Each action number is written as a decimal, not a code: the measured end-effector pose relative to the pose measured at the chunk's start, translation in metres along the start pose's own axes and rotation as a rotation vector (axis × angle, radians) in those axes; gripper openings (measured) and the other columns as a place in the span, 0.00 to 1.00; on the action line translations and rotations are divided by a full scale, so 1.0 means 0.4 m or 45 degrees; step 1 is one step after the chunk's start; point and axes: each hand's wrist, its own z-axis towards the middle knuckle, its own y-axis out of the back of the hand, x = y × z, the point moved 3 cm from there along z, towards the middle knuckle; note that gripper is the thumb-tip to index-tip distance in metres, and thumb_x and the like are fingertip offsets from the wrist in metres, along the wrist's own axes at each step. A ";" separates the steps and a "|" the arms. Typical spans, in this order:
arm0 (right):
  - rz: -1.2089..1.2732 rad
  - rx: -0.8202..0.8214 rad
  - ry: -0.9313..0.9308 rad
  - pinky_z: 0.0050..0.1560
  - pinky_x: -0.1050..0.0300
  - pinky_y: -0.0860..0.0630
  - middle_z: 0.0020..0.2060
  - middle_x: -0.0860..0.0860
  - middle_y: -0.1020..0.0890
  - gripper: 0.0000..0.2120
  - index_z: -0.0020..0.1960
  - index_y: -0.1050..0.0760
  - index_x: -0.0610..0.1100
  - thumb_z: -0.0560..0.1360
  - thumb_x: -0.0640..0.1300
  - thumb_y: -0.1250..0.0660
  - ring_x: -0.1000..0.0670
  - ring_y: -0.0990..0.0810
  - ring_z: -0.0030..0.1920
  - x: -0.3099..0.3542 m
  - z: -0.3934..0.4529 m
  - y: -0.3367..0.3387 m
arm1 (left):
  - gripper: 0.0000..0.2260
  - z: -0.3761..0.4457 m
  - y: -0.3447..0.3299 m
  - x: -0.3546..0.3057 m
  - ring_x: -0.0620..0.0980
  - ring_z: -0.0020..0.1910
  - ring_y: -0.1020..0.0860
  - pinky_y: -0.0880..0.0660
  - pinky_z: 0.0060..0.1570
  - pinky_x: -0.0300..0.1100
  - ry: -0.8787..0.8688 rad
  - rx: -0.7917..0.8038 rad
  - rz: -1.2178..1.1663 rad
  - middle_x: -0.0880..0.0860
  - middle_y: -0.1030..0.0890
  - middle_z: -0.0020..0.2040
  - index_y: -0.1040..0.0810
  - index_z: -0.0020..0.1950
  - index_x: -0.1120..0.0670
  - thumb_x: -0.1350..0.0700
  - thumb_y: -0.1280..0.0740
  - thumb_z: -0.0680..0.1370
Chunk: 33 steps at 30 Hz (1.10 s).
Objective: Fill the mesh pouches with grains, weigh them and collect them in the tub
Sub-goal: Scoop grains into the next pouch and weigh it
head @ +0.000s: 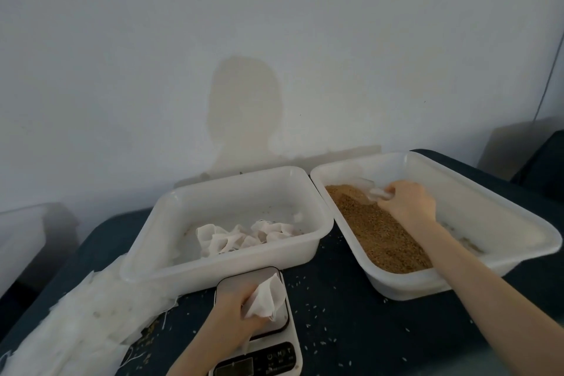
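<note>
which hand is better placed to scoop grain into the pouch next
Right. The right hand already grips the clear scoop in the tub of brown grain, while the left hand is busy holding the empty mesh pouch over the scale.

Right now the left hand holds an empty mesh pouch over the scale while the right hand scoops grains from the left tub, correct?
Not quite. In the head view the right hand holds the scoop in the right tub, where the grains lie. The left hand does hold a mesh pouch over the scale.
</note>
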 end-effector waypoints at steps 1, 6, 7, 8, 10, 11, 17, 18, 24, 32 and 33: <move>0.031 -0.007 -0.012 0.27 0.62 0.35 0.34 0.53 0.24 0.08 0.49 0.21 0.49 0.73 0.52 0.30 0.53 0.26 0.33 -0.003 0.001 0.001 | 0.13 0.001 -0.001 0.002 0.44 0.47 0.22 0.27 0.44 0.32 0.024 -0.006 0.013 0.45 0.18 0.45 0.21 0.54 0.45 0.56 0.28 0.71; 0.095 -0.001 -0.017 0.28 0.62 0.33 0.33 0.54 0.25 0.11 0.50 0.22 0.49 0.72 0.54 0.29 0.54 0.26 0.33 -0.003 -0.001 0.002 | 0.09 0.000 0.000 0.013 0.42 0.46 0.21 0.25 0.48 0.37 0.125 0.021 0.055 0.46 0.18 0.45 0.21 0.52 0.48 0.54 0.28 0.72; 0.114 -0.007 -0.015 0.28 0.62 0.33 0.33 0.54 0.25 0.11 0.50 0.22 0.49 0.72 0.53 0.29 0.54 0.25 0.32 -0.002 -0.002 0.003 | 0.09 0.001 0.002 0.015 0.42 0.45 0.21 0.25 0.48 0.37 0.133 0.022 0.059 0.46 0.18 0.45 0.21 0.52 0.47 0.53 0.28 0.72; 0.134 -0.006 -0.011 0.27 0.63 0.33 0.33 0.55 0.24 0.11 0.50 0.22 0.49 0.72 0.53 0.29 0.54 0.25 0.32 0.001 -0.003 0.004 | 0.09 0.001 0.003 0.017 0.41 0.45 0.22 0.24 0.48 0.38 0.140 0.017 0.061 0.45 0.18 0.44 0.21 0.52 0.46 0.53 0.28 0.72; 0.192 -0.001 0.005 0.25 0.64 0.33 0.32 0.55 0.23 0.11 0.49 0.23 0.51 0.72 0.55 0.29 0.55 0.24 0.30 0.010 -0.009 0.010 | 0.09 0.003 0.010 0.019 0.40 0.44 0.22 0.24 0.46 0.37 0.151 -0.005 0.057 0.44 0.18 0.44 0.21 0.52 0.46 0.52 0.28 0.72; 0.232 -0.006 0.020 0.24 0.65 0.34 0.32 0.55 0.22 0.11 0.48 0.24 0.51 0.72 0.56 0.29 0.55 0.23 0.29 0.015 -0.011 0.015 | 0.09 0.004 0.015 0.021 0.39 0.44 0.22 0.25 0.46 0.36 0.152 -0.013 0.048 0.43 0.19 0.43 0.21 0.51 0.44 0.52 0.29 0.72; 0.520 -0.066 0.204 0.22 0.64 0.30 0.35 0.56 0.19 0.11 0.51 0.20 0.49 0.72 0.52 0.29 0.56 0.26 0.23 0.066 -0.035 0.072 | 0.05 0.003 0.066 0.033 0.36 0.37 0.24 0.28 0.37 0.32 0.195 -0.072 0.019 0.39 0.20 0.38 0.24 0.42 0.42 0.45 0.32 0.68; 0.542 -0.066 0.243 0.21 0.66 0.31 0.36 0.57 0.19 0.10 0.51 0.20 0.49 0.71 0.51 0.29 0.58 0.27 0.22 0.081 -0.047 0.077 | 0.09 0.000 0.078 0.033 0.36 0.37 0.24 0.28 0.37 0.32 0.181 -0.082 0.015 0.40 0.21 0.38 0.24 0.42 0.43 0.42 0.34 0.66; 0.756 0.097 0.418 0.26 0.76 0.32 0.37 0.61 0.19 0.05 0.44 0.20 0.52 0.70 0.47 0.25 0.70 0.24 0.30 0.147 -0.138 0.061 | 0.08 -0.021 0.147 0.045 0.40 0.42 0.22 0.24 0.43 0.35 0.173 -0.185 -0.032 0.43 0.20 0.43 0.22 0.47 0.45 0.45 0.32 0.70; 0.774 0.464 0.756 0.43 0.64 0.22 0.39 0.58 0.15 0.07 0.45 0.18 0.54 0.69 0.45 0.25 0.59 0.17 0.40 0.186 -0.241 0.039 | 0.15 -0.044 0.176 0.051 0.38 0.40 0.23 0.26 0.39 0.35 0.180 -0.197 -0.029 0.39 0.21 0.41 0.24 0.46 0.42 0.37 0.35 0.65; 0.785 0.501 0.798 0.44 0.63 0.21 0.39 0.58 0.15 0.08 0.44 0.18 0.55 0.69 0.43 0.25 0.58 0.17 0.40 0.191 -0.254 0.040 | 0.15 -0.047 0.178 0.051 0.36 0.39 0.24 0.28 0.38 0.32 0.181 -0.202 -0.032 0.38 0.21 0.40 0.25 0.46 0.42 0.37 0.35 0.64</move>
